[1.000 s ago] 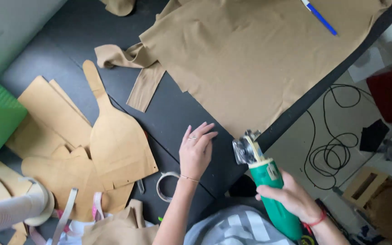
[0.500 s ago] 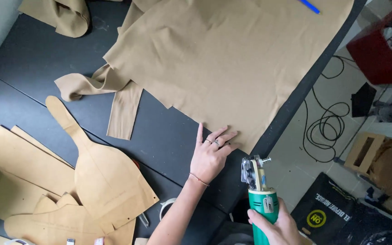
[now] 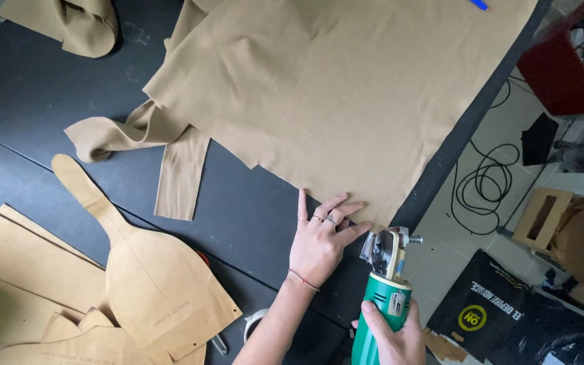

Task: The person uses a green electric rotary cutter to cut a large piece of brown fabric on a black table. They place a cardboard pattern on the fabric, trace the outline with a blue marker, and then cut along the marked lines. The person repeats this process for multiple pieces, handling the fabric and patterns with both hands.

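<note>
A large tan fabric sheet (image 3: 346, 94) lies spread over the black table (image 3: 49, 115). My left hand (image 3: 320, 238) rests flat, fingers spread, on the fabric's near edge. My right hand (image 3: 393, 336) grips the green handle of an electric rotary fabric cutter (image 3: 383, 270). Its metal blade head sits just right of my left hand, at the fabric's near corner by the table edge.
Brown paper pattern pieces (image 3: 143, 277) lie at the lower left, and a tape roll (image 3: 255, 323) sits near my forearm. More folded tan cloth (image 3: 76, 23) is at the top left. On the floor to the right are a black cable (image 3: 484, 186), a cardboard box (image 3: 542, 216) and a red bin (image 3: 562, 71).
My left hand slid forward onto the fabric's near edge. The cutter moved up beside that hand. The view shifted toward the fabric.
</note>
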